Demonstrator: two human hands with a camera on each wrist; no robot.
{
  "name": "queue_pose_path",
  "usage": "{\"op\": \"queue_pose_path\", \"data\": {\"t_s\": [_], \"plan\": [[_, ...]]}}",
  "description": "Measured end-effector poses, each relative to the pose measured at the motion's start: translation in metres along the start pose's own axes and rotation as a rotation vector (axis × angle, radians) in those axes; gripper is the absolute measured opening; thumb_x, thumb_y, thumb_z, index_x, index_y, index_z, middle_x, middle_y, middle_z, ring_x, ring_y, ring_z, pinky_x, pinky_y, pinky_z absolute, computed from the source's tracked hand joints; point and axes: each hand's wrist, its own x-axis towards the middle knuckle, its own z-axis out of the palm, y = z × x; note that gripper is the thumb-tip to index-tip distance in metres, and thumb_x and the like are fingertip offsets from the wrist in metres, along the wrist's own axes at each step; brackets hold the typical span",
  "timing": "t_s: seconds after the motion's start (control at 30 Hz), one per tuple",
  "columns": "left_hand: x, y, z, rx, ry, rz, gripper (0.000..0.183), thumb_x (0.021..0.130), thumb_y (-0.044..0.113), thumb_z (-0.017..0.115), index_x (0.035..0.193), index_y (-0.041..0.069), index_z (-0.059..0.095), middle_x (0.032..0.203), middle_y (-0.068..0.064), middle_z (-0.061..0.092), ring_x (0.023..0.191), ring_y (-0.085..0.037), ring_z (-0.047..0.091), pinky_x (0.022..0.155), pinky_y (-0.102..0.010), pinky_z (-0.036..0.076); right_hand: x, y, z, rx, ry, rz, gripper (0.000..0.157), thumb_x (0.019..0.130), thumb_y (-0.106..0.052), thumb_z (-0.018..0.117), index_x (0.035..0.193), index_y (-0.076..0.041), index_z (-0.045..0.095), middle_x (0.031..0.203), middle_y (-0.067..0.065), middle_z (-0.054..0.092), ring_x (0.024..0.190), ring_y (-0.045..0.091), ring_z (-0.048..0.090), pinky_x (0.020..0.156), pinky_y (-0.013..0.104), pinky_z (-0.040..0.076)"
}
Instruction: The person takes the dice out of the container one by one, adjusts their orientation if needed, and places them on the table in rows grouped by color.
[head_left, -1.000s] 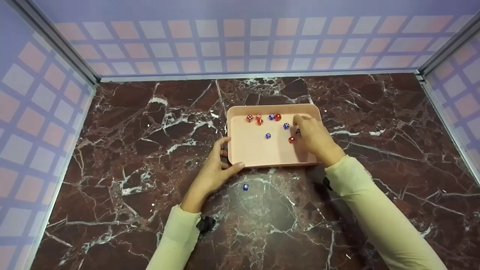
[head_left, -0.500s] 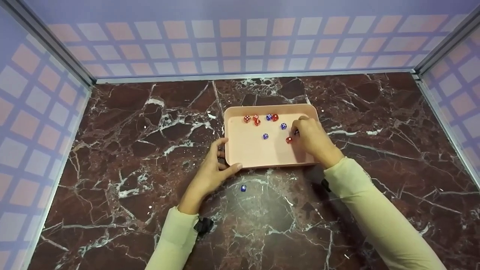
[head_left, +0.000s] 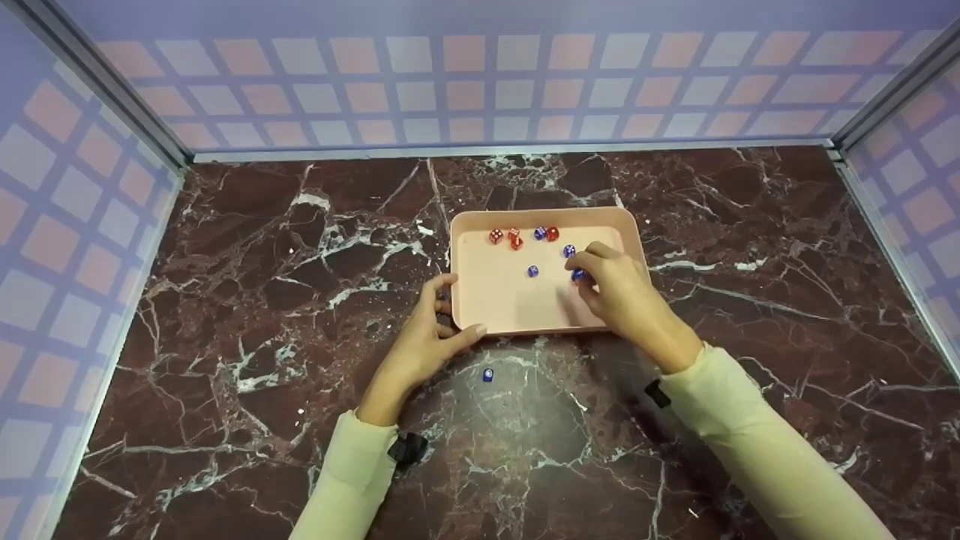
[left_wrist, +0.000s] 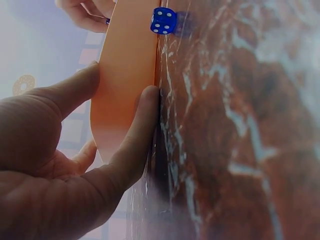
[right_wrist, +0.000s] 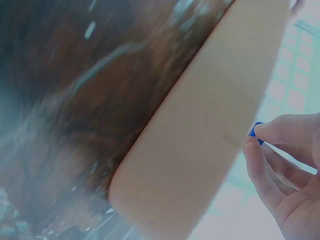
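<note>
A shallow pink tray (head_left: 499,304) sits on the marbled table. At its near left corner my left hand (head_left: 420,351) grips it, thumb along the front wall and fingers along the left side. My right hand (head_left: 626,300) is over the tray's right half, pinching a blue die (head_left: 577,275) between thumb and fingertips. In the right wrist view that blue die (right_wrist: 257,132) shows above the tray wall (right_wrist: 195,125). Two more blue dice (head_left: 532,271) and a blue-and-red cluster (head_left: 547,234) lie inside. Red dice (head_left: 496,236) gather by the back left; another is mostly hidden under the held die.
One blue die (head_left: 488,375) lies on the table (head_left: 300,390) in front of the tray, also in the left wrist view as a blue die (left_wrist: 163,21) with white dots. A checked wall (head_left: 480,90) borders the back, and similar panels stand at both sides.
My right hand has lifted a blue die from the tray's right side and moved slightly left and nearer, over the red die there. The left hand stays at the corner.
</note>
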Motion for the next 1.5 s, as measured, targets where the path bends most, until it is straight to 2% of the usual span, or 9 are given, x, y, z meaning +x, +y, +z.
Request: {"op": "queue_pose_path", "data": {"t_s": [0.1,0.23,0.33,0.47,0.6,0.7,0.97,1.17,1.5], "plan": [[-0.001,0.000,0.001,0.004,0.001,-0.014,0.082,0.094,0.012,0.082,0.159,0.012,0.031,0.117,-0.024,0.061,0.082,-0.027,0.072,0.069,-0.038,0.064,-0.009,-0.013,0.001,0.070,-0.016,-0.029,0.023,0.084,0.017,0.070,0.105,0.006,0.073,0.095,0.018,0.069,0.083,0.030,0.070,0.076,0.040,0.065],[0.000,-0.001,0.001,0.017,0.007,-0.023,0.082,0.094,0.013,0.082,0.159,0.013,0.032,0.117,-0.023,0.061,0.083,-0.027,0.072,0.069,-0.036,0.063,-0.023,-0.033,0.008,0.152,-0.082,-0.088,0.022,0.085,0.016,0.072,0.105,0.007,0.073,0.100,0.017,0.070,0.088,0.030,0.072,0.081,0.035,0.065],[0.001,-0.001,0.001,0.026,0.006,-0.016,0.081,0.094,0.015,0.082,0.158,0.013,0.032,0.117,-0.023,0.061,0.084,-0.028,0.072,0.070,-0.035,0.062,-0.032,-0.044,0.014,0.142,-0.113,-0.135,0.023,0.085,0.013,0.074,0.106,0.004,0.074,0.102,0.014,0.071,0.090,0.028,0.073,0.083,0.034,0.065],[0.002,-0.001,0.000,0.026,-0.004,-0.011,0.081,0.095,0.016,0.082,0.158,0.013,0.032,0.119,-0.024,0.060,0.086,-0.030,0.072,0.071,-0.036,0.062,-0.039,-0.052,0.021,0.105,-0.086,-0.178,0.026,0.083,0.014,0.072,0.105,0.001,0.075,0.100,0.010,0.069,0.091,0.025,0.071,0.084,0.035,0.064],[0.002,-0.002,-0.001,0.022,-0.009,-0.012,0.080,0.095,0.016,0.082,0.157,0.013,0.032,0.120,-0.026,0.059,0.085,-0.030,0.071,0.071,-0.037,0.062,-0.044,-0.059,0.024,0.117,-0.056,-0.214,0.023,0.085,0.010,0.076,0.105,-0.001,0.075,0.099,0.008,0.067,0.092,0.023,0.069,0.085,0.036,0.063],[0.003,-0.002,-0.001,0.032,-0.005,-0.005,0.080,0.095,0.016,0.082,0.157,0.012,0.032,0.120,-0.025,0.060,0.085,-0.031,0.071,0.070,-0.036,0.062,-0.046,-0.062,0.026,0.117,-0.076,-0.232,0.021,0.087,0.007,0.078,0.106,-0.002,0.075,0.098,0.007,0.066,0.091,0.023,0.068,0.084,0.036,0.063],[0.002,0.000,-0.001,0.038,-0.009,-0.021,0.082,0.094,0.016,0.082,0.158,0.015,0.031,0.122,-0.024,0.061,0.089,-0.030,0.072,0.073,-0.035,0.062,-0.051,-0.068,0.037,0.085,-0.196,-0.225,0.021,0.089,0.007,0.074,0.108,-0.003,0.075,0.100,0.008,0.068,0.088,0.025,0.072,0.081,0.036,0.065],[0.002,-0.003,-0.001,0.025,-0.008,-0.020,0.082,0.094,0.015,0.082,0.158,0.014,0.031,0.121,-0.023,0.062,0.086,-0.029,0.071,0.070,-0.033,0.060,-0.051,-0.073,0.044,0.059,-0.231,-0.224,0.015,0.089,0.005,0.074,0.100,-0.004,0.074,0.095,0.007,0.065,0.083,0.024,0.068,0.075,0.035,0.064],[0.002,-0.004,0.000,0.030,-0.006,0.000,0.080,0.095,0.016,0.081,0.157,0.013,0.031,0.120,-0.025,0.060,0.083,-0.028,0.071,0.068,-0.030,0.058,-0.051,-0.075,0.055,0.003,-0.283,-0.221,0.018,0.090,0.004,0.073,0.105,-0.006,0.074,0.099,0.008,0.066,0.087,0.026,0.068,0.079,0.039,0.063]]}}
